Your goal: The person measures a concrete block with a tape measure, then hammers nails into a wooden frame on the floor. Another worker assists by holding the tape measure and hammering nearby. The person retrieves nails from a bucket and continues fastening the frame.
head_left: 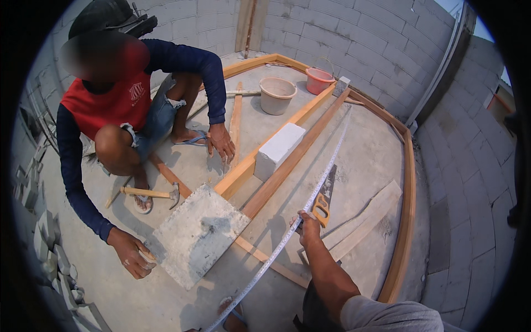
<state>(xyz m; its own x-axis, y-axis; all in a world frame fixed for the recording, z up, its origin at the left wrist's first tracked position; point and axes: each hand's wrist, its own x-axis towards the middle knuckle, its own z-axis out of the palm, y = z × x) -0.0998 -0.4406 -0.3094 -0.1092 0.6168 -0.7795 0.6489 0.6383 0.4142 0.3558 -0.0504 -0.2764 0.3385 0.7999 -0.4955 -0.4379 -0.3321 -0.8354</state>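
Observation:
A long white measuring tape [279,247] runs diagonally from the lower edge, over the floor, to the far end of the timbers. My right hand [310,228] is closed round it about midway. Just beyond that hand lies a hand saw [322,207] with an orange-yellow handle. My left hand is out of view; the tape leaves the picture at the bottom. Left of the tape, a reddish-brown timber [301,156] and a yellowish beam [298,119] lie side by side with a white block [279,148] between them. A whitish, stained square board [199,235] covers their near ends.
A person [110,110] in a red and navy top squats at the left, one hand near the beam, the other holding a small piece. Beside them lies a hammer [146,192]. Two buckets [276,94] stand farther back. A timber frame [406,221] borders the right; grey block walls [354,33] enclose the floor.

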